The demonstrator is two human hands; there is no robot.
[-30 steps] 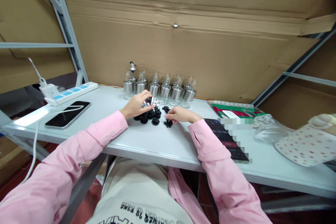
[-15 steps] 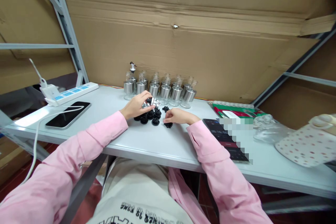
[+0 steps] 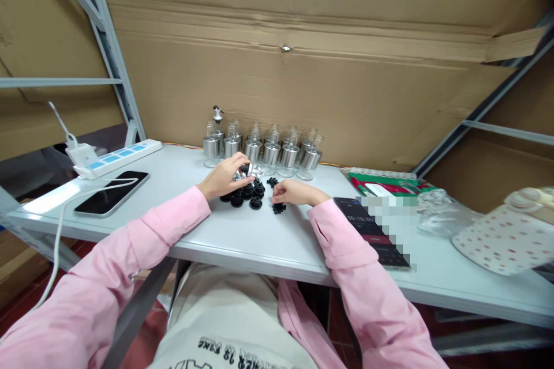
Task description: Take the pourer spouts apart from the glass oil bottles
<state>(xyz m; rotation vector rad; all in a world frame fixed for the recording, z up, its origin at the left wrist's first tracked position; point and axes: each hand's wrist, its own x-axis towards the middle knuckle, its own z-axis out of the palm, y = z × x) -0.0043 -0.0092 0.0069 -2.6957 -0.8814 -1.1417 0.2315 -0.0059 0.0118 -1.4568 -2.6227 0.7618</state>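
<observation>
My left hand (image 3: 223,177) is closed round a silver-and-black pourer spout (image 3: 246,169), held above a cluster of black ribbed stoppers (image 3: 255,203). To its right, the fingertips of my right hand (image 3: 296,192) are pinched together at a small heap of tiny black parts (image 3: 279,208); whatever is between them is too small to make out. Behind both hands stand several glass bottles with steel sleeves (image 3: 270,154). One at the back left carries a fitted pourer (image 3: 217,114).
A phone (image 3: 113,192) and a white power strip (image 3: 125,157) lie on the left. On the right are a phone with a running timer (image 3: 367,230), a green-and-red packet (image 3: 385,183), plastic bags and a dotted pouch (image 3: 497,239). Cardboard (image 3: 303,86) walls the back.
The view has shifted slightly. My right fingertips have lifted a little from the small black parts, showing more of the heap. The left hand keeps its hold on the pourer spout.
</observation>
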